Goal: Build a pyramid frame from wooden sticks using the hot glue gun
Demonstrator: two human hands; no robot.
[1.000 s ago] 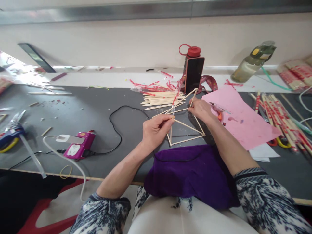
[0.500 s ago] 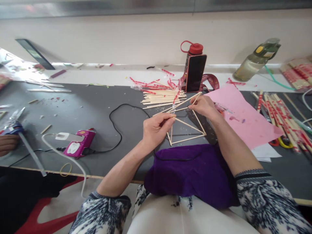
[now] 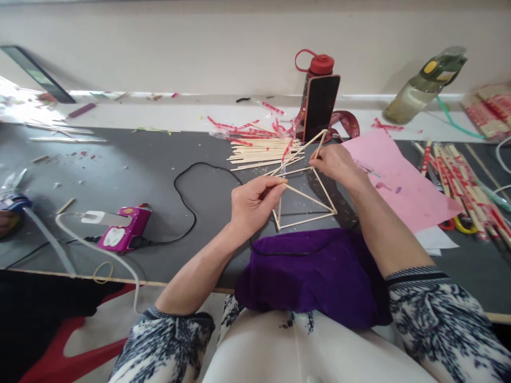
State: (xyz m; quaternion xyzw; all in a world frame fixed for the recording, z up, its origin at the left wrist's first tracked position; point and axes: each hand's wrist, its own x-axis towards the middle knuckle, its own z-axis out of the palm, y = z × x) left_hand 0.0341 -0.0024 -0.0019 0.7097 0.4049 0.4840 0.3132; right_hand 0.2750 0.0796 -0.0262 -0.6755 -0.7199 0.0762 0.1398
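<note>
Greenish bottle (image 3: pixel 425 80) stands at the back right of your table (image 3: pixel 139 157), clear liquid (image 3: pixel 407 101) in its lower part. Red-capped bottle (image 3: pixel 321 65) is closed, contents hidden; a phone (image 3: pixel 321 109) leans in front of it. To the right, sticks in red-printed plastic wrappers (image 3: pixel 463 189) lie beside the pink sheet (image 3: pixel 403 181).

Your hands are apart from each other, both pinching the stick frame (image 3: pixel 309 198) — left hand (image 3: pixel 252 207) at its near upper corner, right hand (image 3: pixel 336 161) on a stick below the far one. The frame sits between them, just beyond the purple cloth (image 3: pixel 309 276), loose sticks (image 3: pixel 261 154) behind it. Whether its base touches the table, you cannot tell.

Against half a second ago: the far corner is higher, now overlapping the phone's lower part — your left pinch is unchanged.
</note>
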